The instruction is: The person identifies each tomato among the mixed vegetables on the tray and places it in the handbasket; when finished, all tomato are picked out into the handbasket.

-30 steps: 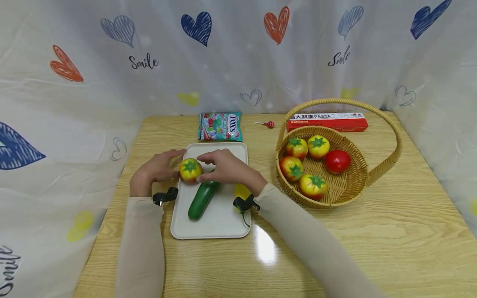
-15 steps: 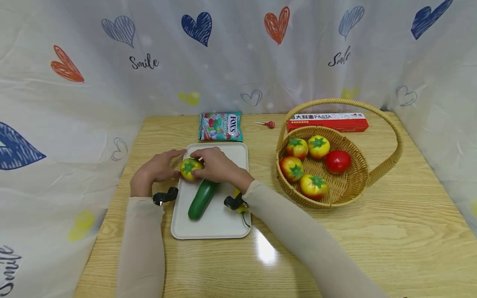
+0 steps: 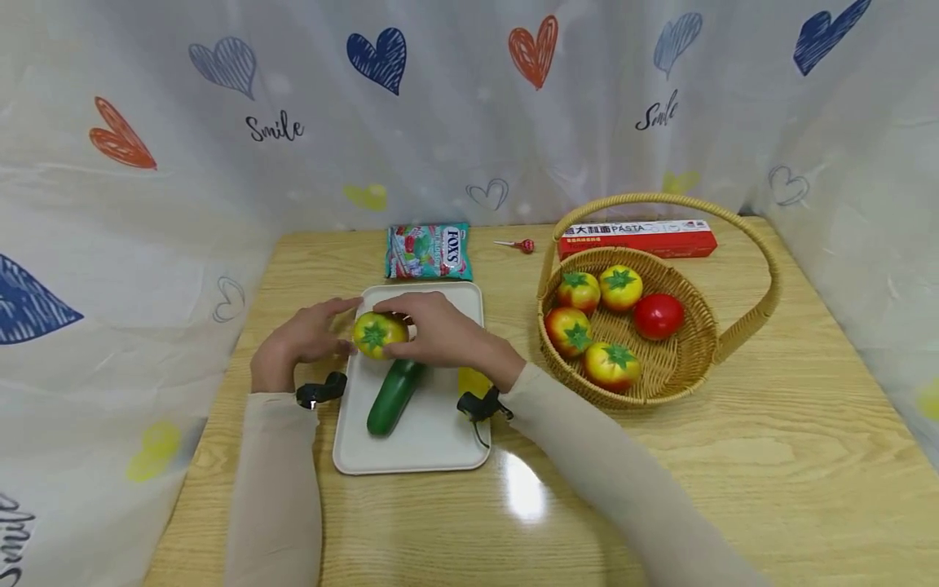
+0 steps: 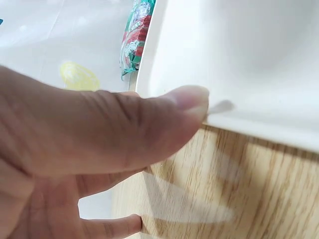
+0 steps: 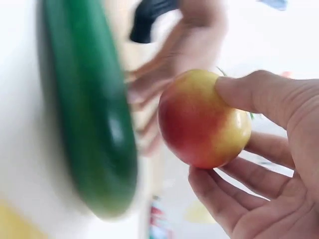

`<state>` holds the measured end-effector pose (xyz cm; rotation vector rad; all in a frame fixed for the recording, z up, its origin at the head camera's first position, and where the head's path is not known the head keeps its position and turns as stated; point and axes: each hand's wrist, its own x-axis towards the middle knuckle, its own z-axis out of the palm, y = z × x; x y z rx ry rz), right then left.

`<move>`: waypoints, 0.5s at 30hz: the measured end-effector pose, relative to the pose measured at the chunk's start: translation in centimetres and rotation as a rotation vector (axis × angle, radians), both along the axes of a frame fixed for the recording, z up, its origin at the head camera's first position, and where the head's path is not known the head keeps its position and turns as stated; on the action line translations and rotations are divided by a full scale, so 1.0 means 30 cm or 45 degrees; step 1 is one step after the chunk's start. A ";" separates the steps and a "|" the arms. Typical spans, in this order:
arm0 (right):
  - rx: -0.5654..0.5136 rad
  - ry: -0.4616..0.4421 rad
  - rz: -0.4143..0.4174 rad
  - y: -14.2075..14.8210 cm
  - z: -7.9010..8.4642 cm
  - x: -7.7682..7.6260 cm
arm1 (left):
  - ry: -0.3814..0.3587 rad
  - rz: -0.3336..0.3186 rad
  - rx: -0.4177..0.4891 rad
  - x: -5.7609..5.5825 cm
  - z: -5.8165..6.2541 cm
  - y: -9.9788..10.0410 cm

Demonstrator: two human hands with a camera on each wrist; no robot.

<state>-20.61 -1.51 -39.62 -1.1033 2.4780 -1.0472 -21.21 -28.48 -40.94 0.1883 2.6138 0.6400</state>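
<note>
My right hand [image 3: 443,330] grips a yellow-and-red tomato [image 3: 377,333] with a green leafy top, between thumb and fingers. In the right wrist view the tomato [image 5: 199,119] is raised beside a green cucumber [image 5: 94,109]. That cucumber lies slanted on a white tray [image 3: 411,458]. My left hand [image 3: 302,336] is at the tray's left side with fingers extended; in the left wrist view its thumb [image 4: 164,114] overlaps the tray's edge, and its other fingers reach past it. Under my right wrist, a yellow item [image 3: 472,381] with a thin dark stem is partly hidden.
A wicker basket [image 3: 700,350] with a tall handle stands right of the tray, holding several yellow-red tomatoes and one plain red one [image 3: 659,316]. Behind lie a FOX'S candy bag [image 3: 428,252], a lollipop [image 3: 524,245] and a red pasta box [image 3: 638,239].
My right hand has closed its thumb and fingers round the tomato and raised it slightly from the tray. The left hand has stayed by the tray's edge. The head view has shifted a little.
</note>
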 end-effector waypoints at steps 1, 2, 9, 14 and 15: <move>-0.036 0.001 -0.003 0.034 0.014 0.013 | 0.000 0.002 0.000 -0.001 -0.002 0.000; -0.074 0.000 -0.007 0.071 0.027 0.027 | 0.001 0.001 0.002 -0.001 -0.004 0.000; -0.229 0.003 -0.128 0.397 0.090 0.134 | 0.005 -0.014 0.012 -0.003 -0.009 -0.001; -0.188 0.073 -0.353 0.646 0.080 0.185 | -0.001 -0.011 -0.010 0.001 -0.008 -0.002; -0.167 0.102 -0.406 0.692 0.072 0.192 | -0.002 -0.009 -0.017 0.002 -0.008 -0.002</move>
